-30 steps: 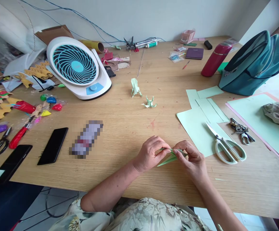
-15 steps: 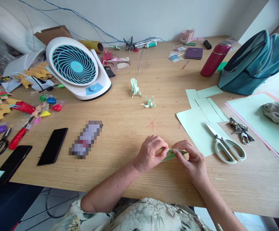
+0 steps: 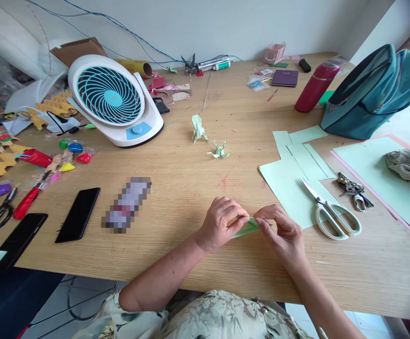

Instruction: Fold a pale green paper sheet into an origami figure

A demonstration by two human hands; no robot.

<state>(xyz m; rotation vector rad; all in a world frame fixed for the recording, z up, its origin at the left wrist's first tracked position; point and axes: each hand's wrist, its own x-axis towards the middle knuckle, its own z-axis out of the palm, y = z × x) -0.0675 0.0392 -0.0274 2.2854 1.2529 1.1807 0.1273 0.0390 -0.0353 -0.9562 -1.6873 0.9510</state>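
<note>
A small folded piece of light green paper [image 3: 246,228] lies pinched between both hands near the front of the wooden table [image 3: 176,188]. My left hand [image 3: 221,223] grips its left end with thumb and fingers. My right hand [image 3: 282,233] pinches its right end, fingertips pressed on a crease. Most of the paper is hidden under the fingers. Two finished green origami figures, one standing [image 3: 198,128] and one flat [image 3: 219,150], sit farther back at the table's middle.
Light green paper sheets [image 3: 286,181], white-handled scissors [image 3: 332,214] and keys [image 3: 355,193] lie right of my hands. A white-and-blue desk fan [image 3: 115,101], two black phones [image 3: 78,214], red bottle [image 3: 316,87] and teal bag [image 3: 374,94] stand around.
The green paper's pointed tip that stuck out below my left hand has been folded in; the piece now lies flatter and more compact between my fingers. My hands stayed in place.
</note>
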